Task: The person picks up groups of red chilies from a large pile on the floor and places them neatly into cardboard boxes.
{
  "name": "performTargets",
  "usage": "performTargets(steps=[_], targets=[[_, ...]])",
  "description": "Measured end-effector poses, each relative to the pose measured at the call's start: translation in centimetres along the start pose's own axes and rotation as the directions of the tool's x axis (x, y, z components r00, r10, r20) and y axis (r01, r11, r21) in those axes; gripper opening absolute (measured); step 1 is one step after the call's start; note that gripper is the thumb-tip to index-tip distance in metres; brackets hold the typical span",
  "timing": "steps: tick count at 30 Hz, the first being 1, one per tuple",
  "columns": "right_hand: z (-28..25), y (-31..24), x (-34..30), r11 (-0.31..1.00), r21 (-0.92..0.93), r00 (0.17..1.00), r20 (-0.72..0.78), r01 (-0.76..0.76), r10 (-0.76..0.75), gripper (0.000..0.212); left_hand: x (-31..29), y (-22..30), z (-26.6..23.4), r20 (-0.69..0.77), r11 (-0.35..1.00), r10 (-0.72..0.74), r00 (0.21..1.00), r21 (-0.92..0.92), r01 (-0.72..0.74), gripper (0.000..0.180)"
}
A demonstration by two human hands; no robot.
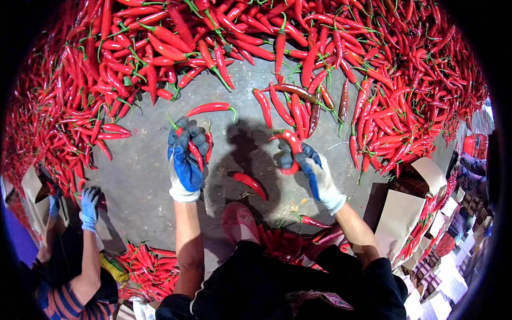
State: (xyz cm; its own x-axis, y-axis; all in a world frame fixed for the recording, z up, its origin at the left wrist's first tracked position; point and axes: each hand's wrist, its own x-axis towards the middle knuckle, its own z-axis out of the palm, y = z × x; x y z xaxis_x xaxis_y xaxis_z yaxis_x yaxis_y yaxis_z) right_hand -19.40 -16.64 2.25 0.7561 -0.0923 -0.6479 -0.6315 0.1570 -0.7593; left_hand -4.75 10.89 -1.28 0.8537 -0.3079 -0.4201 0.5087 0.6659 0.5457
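One red chilli [210, 107], axis nine-to-three, lies at one o'clock from your nearer left hand [184, 161], which, like your right hand [314, 175], grips further chillies [196, 155].

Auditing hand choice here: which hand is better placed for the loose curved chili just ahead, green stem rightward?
Probably the left hand: it sits near that curved chili; the right hand is farther away. Neither is empty.

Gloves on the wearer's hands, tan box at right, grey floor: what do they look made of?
Gloves: pale fabric, probably knitted, with blue-and-grey areas, perhaps rubber coating.
Box: probably cardboard; matte tan panels, thin folded flap.
Floor: possibly concrete; mottled grey, faint sheen.
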Motion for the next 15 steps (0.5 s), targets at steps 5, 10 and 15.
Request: performTargets(steps=[5,10,15], targets=[[-1.9,0.7,-1.6,0.925,-0.38,0.873,0.453,0.003,0.183,0.027,3.6,-0.2,1.3,0.049,0.502,0.355,0.934,0.832,-0.235,0.03],[-2.2,0.9,-0.8,0.582,-0.645,0.85,0.499,0.495,-0.17,0.043,5.0,0.6,2.5,0.222,-0.316,0.259,0.94,0.939,-0.134,0.035],[1.2,-4.8,4.5,0.559,-0.82,0.925,-0.112,0.121,-0.364,0.054,2.0,-2.5,2.0,0.296,-0.291,0.218,0.93,0.929,-0.228,0.046]])
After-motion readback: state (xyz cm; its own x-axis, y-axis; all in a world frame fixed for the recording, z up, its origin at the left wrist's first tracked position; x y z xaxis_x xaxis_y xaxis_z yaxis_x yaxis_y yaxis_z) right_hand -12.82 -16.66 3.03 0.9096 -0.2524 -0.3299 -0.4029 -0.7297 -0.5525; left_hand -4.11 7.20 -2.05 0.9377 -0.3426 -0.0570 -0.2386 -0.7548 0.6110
